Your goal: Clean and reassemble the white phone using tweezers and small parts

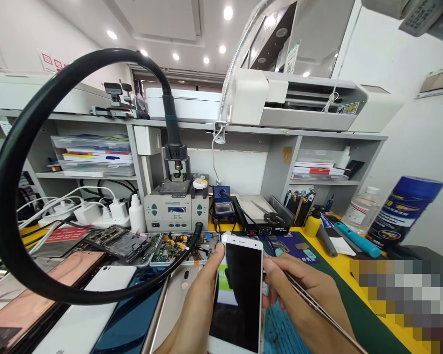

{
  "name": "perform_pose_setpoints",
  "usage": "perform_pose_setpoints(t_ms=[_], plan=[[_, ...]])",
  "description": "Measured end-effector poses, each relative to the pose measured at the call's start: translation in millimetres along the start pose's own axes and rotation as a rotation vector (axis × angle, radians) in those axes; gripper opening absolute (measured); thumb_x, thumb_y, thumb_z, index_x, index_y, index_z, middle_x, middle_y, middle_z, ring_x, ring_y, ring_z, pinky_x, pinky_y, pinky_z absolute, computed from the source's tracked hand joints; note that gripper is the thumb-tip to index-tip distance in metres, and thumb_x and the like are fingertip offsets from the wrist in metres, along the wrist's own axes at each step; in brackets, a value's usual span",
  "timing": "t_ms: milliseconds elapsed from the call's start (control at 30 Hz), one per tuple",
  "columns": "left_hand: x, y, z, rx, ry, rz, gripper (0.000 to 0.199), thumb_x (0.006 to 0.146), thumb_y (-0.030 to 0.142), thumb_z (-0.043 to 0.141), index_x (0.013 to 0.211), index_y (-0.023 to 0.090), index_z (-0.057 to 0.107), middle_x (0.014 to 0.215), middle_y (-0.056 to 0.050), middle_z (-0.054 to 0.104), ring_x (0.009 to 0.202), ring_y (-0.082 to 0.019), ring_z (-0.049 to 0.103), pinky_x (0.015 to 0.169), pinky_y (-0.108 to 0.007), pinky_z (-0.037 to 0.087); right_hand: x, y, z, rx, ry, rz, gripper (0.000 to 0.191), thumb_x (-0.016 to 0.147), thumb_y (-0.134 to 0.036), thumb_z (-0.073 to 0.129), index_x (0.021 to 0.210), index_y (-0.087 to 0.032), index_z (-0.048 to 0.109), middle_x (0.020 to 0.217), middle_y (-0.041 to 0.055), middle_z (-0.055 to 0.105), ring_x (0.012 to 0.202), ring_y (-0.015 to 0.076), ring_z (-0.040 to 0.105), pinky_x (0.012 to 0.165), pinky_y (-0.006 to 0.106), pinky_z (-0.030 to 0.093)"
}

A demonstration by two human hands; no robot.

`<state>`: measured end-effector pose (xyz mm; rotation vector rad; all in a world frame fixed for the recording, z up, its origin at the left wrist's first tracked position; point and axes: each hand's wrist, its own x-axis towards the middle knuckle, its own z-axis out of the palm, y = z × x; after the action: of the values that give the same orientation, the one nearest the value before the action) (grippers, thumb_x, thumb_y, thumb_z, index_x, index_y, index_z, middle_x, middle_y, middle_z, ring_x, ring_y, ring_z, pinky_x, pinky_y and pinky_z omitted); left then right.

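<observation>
A white phone [243, 285] with a dark screen stands tilted toward me in the middle, its left edge gripped by my left hand [197, 302], thumb near the top corner. Something green and white shows on the left part of the screen. At the phone's right edge, my right hand [304, 295] is closed around thin metal tweezers [317, 306], their tips close to the phone's side. Some of the right fingers reach behind the phone and are partly hidden. Under the hands lies a blue mat [282, 327].
Several phones, including a white one [84, 309], lie at the left. A black hose [7, 162] loops from the hot-air station [177, 211]. Behind the phone is a tray of parts [158, 253]. Scissors [271, 215], bottles and a blue spray can [404, 211] stand or lie right.
</observation>
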<state>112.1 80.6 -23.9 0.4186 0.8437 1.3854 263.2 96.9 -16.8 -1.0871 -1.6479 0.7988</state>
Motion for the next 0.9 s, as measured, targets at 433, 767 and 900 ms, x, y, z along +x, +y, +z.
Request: perform_pose_setpoints(t_ms=[433,767,900], plan=[[10.7,-4.9,-8.5,0.182,0.057,0.071,0.042,0.074,0.049,0.072,0.107,0.023,0.074,0.101,-0.007,0.076,0.108,-0.031,0.065,0.094,-0.039,0.047,1.6,2.4,-1.9,-0.042,-0.066,0.143,0.04,0.089,-0.053,0.056,0.066,-0.021,0.065,0.057,-0.0005,0.058,0.054,0.0146,0.051,0.052,0.024,0.04],[7.3,0.9,-2.5,0.458,-0.234,0.052,0.044,0.075,0.055,0.07,0.09,0.014,0.073,0.076,-0.006,0.071,0.069,-0.019,0.061,0.069,-0.028,0.044,2.3,4.4,-4.5,0.01,-0.112,0.167,0.042,0.088,-0.055,0.056,0.065,-0.02,0.063,0.058,0.0001,0.058,0.054,0.0143,0.05,0.053,0.025,0.042],[7.4,2.5,-3.3,0.412,-0.248,0.059,0.047,0.073,0.049,0.075,0.106,0.017,0.067,0.093,-0.008,0.073,0.087,-0.024,0.065,0.082,-0.034,0.046,2.9,9.6,-6.1,0.029,-0.136,0.135,0.042,0.089,-0.053,0.056,0.064,-0.02,0.062,0.058,-0.0002,0.058,0.054,0.0138,0.051,0.052,0.024,0.043]])
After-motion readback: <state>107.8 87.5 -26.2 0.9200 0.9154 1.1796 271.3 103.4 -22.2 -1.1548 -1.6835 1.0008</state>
